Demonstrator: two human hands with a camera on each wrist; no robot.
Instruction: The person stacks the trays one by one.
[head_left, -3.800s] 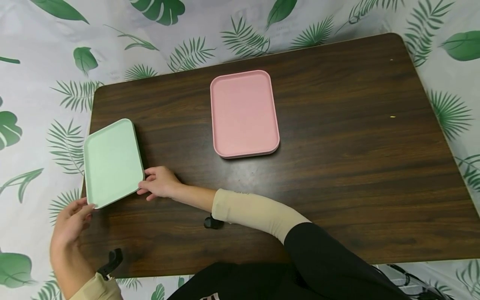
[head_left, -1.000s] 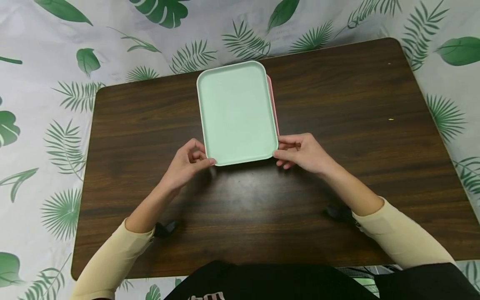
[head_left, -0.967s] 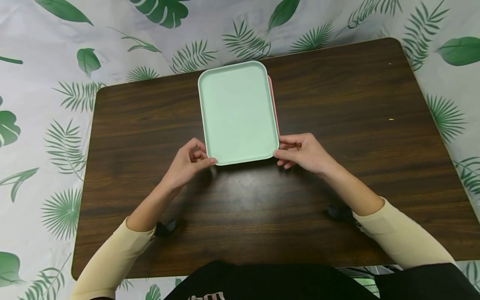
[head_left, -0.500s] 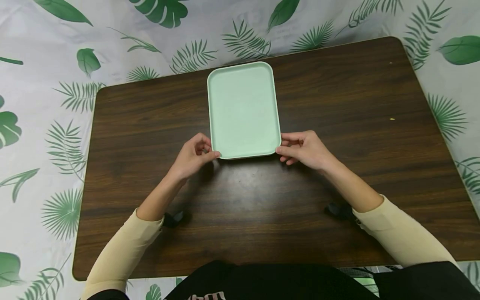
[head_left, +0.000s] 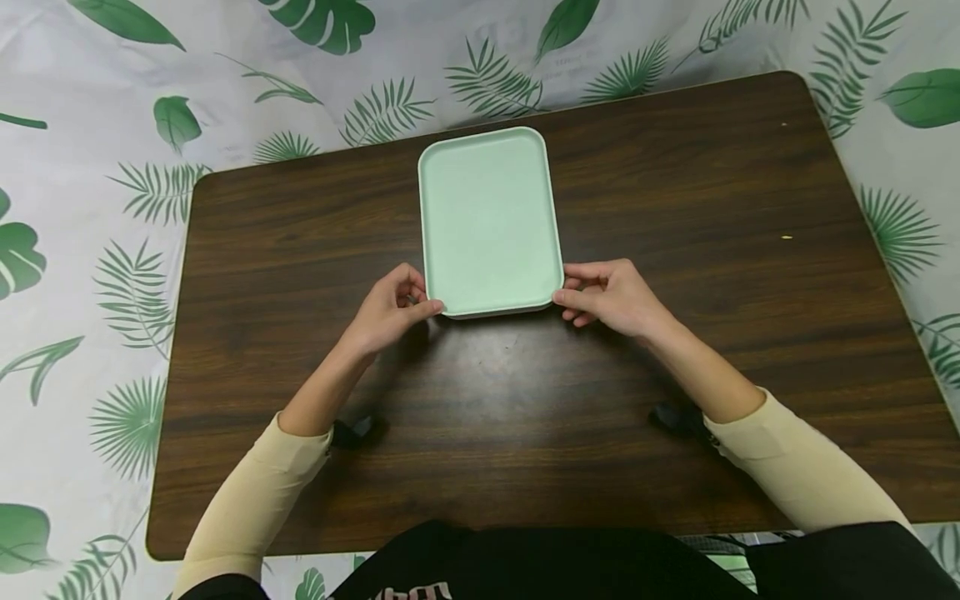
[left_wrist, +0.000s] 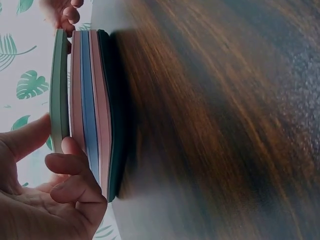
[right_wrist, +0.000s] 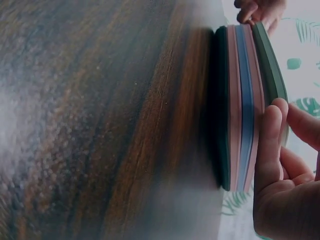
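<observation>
Seen from overhead, a person's left hand (head_left: 390, 307) and right hand (head_left: 611, 293) pinch the two near corners of a mint-green tray (head_left: 487, 221) lying flat on a dark wood-grain table (head_left: 720, 275). The tray runs lengthwise away from the grip, its far end pointing toward the table's back edge. Each hand's thumb and curled fingers close on a corner, one to either side, a hold that appears meant to square the tray with what lies beneath it.

The wrist views show what the overhead shot hides: the green tray tops a stack of trays (left_wrist: 92, 110), whose edges read as pink, blue, pink and a dark bottom layer. In the left wrist view, the left thumb lies on the green rim (left_wrist: 59, 85) while the fingers (left_wrist: 75, 170) wrap the stack's edge just below. In the right wrist view, the right fingers (right_wrist: 270, 145) press the side of the stack (right_wrist: 240, 110) the same way, the edges lying flush.

A white cloth printed with green leaves (head_left: 90, 167) surrounds the table. Beige sleeves (head_left: 247, 508) cover both forearms. No brand, label or legible writing shows on the trays or the table.
</observation>
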